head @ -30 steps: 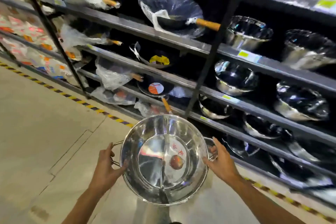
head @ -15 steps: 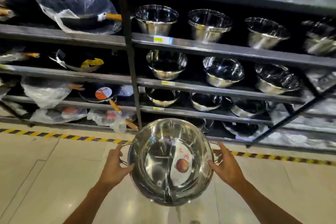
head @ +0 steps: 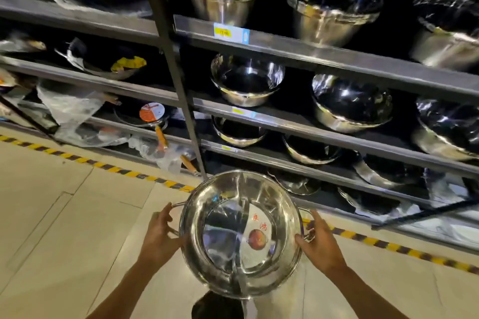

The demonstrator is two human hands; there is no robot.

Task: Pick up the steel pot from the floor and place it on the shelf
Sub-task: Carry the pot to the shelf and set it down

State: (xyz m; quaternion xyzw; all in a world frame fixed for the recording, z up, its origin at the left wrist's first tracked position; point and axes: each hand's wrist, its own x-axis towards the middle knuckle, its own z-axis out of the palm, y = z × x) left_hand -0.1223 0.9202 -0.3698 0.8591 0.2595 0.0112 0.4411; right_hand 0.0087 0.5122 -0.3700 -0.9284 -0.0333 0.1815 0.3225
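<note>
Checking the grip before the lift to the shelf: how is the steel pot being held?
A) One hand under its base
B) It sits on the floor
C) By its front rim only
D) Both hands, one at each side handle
D: the left hand and right hand grip the steel pot at opposite side handles, above the floor.

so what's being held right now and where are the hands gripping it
The steel pot, held off the floor in front of the shelf. The left hand grips its left side handle, the right hand its right side handle.

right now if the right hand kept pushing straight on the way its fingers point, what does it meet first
The right hand points up and forward at the rack; likely the lowest shelf edge or the steel bowl there, though depth is unclear.
</note>
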